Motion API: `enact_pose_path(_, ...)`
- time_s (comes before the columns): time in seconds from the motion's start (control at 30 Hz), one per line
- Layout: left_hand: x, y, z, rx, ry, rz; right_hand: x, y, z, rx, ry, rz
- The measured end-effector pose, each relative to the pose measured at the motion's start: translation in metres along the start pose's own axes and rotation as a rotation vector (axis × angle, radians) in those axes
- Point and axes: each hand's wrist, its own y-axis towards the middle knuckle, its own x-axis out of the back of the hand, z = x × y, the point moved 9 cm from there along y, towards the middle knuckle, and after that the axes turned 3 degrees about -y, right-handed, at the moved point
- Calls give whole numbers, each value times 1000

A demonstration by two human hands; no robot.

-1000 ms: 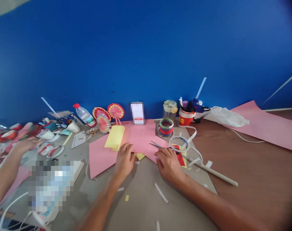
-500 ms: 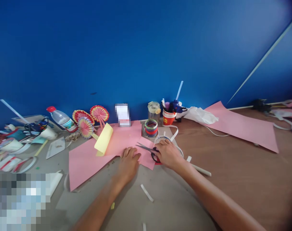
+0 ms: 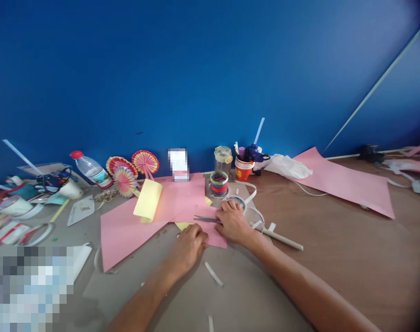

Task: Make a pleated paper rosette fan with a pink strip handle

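My right hand [image 3: 233, 222] is closed around a pair of scissors [image 3: 207, 219]; its handles are hidden under my fingers. The grey blades point left over a small pink paper piece [image 3: 217, 238]. My left hand [image 3: 191, 243] has its fingers curled closed at that piece's left edge, just below the blades. Behind both hands lies a large pink paper sheet [image 3: 182, 198]. A curled yellow paper [image 3: 147, 199] rests on the sheet, and a yellow corner [image 3: 182, 226] shows beside my left fingers.
Folded paper fans [image 3: 144, 163] and a red-capped bottle [image 3: 92, 170] stand at back left. A jar [image 3: 222, 159], tape rolls [image 3: 219, 183] and a red paper cup [image 3: 244, 170] sit behind my right hand. A pale stick [image 3: 282, 240] lies right; another pink sheet [image 3: 344, 182] lies beyond.
My left hand has shifted slightly right and down, its fingers more curled at the pink piece. My right hand and the scissors have moved slightly left; the scissor handles are now covered.
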Motion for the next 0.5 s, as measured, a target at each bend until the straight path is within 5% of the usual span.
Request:
enact_pose_path(0.13,-1,-1,-2,-18,11,-26,7,0,4,20,55,-64)
enact_pose_path(0.3,-12,1,-4,-80,186,37,35,6,-25,-81,39,-125)
enact_pose_path(0.5,-6,-5,-4,-138,275,-108,33,11,-49,-152,-82,-79)
